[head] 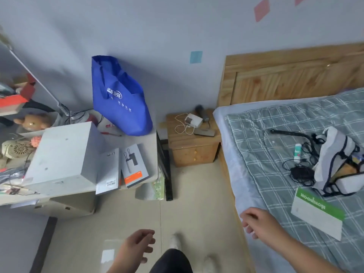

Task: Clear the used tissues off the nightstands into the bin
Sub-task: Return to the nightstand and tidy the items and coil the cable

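Head view. A wooden nightstand (pixel 194 148) stands against the wall at the centre. On its top lie a white charger (pixel 194 120) with a looped white cable (pixel 182 126), a dark object (pixel 202 113) behind the charger, and a flat grey bar (pixel 204 132) at the front edge. Whether any of the white items is a tissue cannot be told.

Left of the nightstand is a desk (pixel 137 139) bearing a blue bag (pixel 122 97) that stands upright, and nearer the camera several white boxes (pixel 65 154).

Right of the nightstand, touching its side, is a bed (pixel 266 154) with a checked cover and a wooden headboard (pixel 291 79). A green-and-white box (pixel 319 210) and a tangle of black cables (pixel 301 170) lie on the bed.

Below the nightstand, over the floor, the left hand (pixel 137 246) hangs with fingers loosely curled and slightly apart, holding nothing.

The right hand (pixel 258 223) is over the near edge of the bed, with fingers loosely curled and holding nothing.
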A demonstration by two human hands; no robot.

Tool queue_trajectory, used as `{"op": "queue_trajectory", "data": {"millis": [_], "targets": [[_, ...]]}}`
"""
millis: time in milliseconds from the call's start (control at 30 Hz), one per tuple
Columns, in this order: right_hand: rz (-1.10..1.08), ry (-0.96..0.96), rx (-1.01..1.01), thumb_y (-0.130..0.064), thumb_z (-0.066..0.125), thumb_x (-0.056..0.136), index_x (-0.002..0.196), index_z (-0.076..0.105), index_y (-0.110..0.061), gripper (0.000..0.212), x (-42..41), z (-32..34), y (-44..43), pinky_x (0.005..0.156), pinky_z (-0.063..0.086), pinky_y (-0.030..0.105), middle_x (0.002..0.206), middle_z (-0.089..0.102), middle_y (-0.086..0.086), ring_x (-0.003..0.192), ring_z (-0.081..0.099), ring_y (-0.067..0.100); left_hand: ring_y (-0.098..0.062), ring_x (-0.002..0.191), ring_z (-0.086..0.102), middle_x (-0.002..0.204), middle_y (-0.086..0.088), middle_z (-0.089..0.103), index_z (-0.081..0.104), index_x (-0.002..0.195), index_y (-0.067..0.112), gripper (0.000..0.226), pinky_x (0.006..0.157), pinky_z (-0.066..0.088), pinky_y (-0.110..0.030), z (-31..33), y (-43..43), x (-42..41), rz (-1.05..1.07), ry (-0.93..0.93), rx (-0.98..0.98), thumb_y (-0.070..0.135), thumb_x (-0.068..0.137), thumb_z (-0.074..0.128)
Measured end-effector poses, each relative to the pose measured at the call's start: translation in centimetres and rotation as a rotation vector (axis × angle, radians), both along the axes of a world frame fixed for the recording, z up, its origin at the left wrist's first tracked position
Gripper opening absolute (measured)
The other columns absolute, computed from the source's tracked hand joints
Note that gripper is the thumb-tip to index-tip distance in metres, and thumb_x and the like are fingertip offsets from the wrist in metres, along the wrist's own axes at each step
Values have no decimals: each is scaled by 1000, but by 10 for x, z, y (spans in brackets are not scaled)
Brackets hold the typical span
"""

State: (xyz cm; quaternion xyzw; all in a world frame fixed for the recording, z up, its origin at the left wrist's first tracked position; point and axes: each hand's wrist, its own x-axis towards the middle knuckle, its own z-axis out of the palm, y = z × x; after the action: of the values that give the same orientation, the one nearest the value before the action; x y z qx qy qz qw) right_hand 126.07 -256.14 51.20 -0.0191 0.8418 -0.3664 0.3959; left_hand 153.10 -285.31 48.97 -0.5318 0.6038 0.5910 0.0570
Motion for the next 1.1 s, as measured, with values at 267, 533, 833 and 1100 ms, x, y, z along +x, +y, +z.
{"op": "queue_trajectory", "data": {"millis": [267, 533, 833, 1100], "targets": [[38, 109, -109, -16, 63, 97, 74, 70, -19, 24, -133, 29, -152, 58, 48, 25, 66, 71, -5, 59, 64, 9, -23, 76, 75, 86, 0, 82, 81, 100, 18, 14, 64, 56, -31, -10, -106, -166, -126, 53, 32, 17, 100, 67], [-120, 46, -114, -20, 67, 96, 84, 76, -15, 16, -231, 14, -195, 56, 49, 29, 75, 78, 4, 59, 66, 12, -17, 70, 69, 91, -13, 81, 79, 102, 16, 12, 53, 50, -23, 17, -191, -328, -214, 148, 32, 12, 101, 67], [-150, 1, -103, -13, 71, 93, 75, 77, -19, 19, -395, -35, -245, 55, 45, 33, 71, 77, 13, 52, 64, 18, -22, 76, 78, 90, -4, 83, 83, 95, 30, 15, 64, 60, -35, -10, -234, -480, -113, 128, 27, 23, 99, 71], [-56, -25, -197, -21, 64, 96, 77, 75, -29, 23, -483, -85, -298, 54, 48, 31, 76, 71, 17, 59, 60, 16, -14, 82, 77, 92, 4, 83, 79, 106, 25, 18, 61, 58, -27, -71, -236, -562, 17, 102, 42, 18, 105, 62]]}}
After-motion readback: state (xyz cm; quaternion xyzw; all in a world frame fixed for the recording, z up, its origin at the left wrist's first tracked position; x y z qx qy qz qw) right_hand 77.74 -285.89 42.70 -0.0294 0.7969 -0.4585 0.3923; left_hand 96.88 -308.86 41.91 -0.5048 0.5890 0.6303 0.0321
